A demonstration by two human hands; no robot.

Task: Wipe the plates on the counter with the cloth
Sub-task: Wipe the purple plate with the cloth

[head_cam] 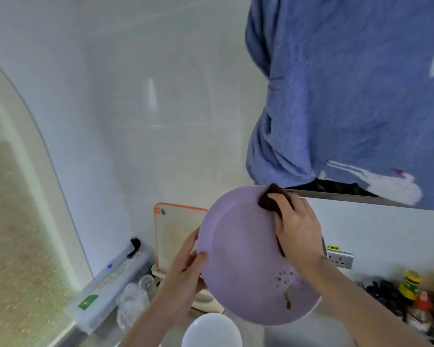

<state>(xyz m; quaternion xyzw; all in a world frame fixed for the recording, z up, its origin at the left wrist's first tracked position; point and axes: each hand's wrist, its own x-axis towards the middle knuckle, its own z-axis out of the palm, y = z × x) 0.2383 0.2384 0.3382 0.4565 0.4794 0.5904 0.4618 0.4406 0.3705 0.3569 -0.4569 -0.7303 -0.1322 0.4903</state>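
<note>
1. While the left hand [186, 269] grips the purple plate [246, 256] by its 9 o'clock rim, thumb on the inner face and fingers curled behind, the plate is held tilted up in the air above the counter [281, 336], its inner face toward the camera.
2. The right hand [298, 226] presses a dark brown cloth [268, 201] against the plate's inner face near the 1 o'clock rim; the fingers curl over the cloth, and a corner of it pokes up past the rim.
3. Brown spots and a drip streak [287, 300] sit on the plate at about 5 o'clock (well apart from the cloth).
4. Below the purple plate, at the frame's 6 o'clock edge, a white plate [211, 331] shows in part.
5. Behind the plate at 9 o'clock, an orange-edged cutting board [171, 231] stands upright against the wall.
6. At the frame's 4 o'clock, bottles [411, 291] stand in a blurred cluster, and a wall socket [340, 259] sits just above them.
7. A blue towel [348, 96] hangs at the frame's 1 o'clock.
</note>
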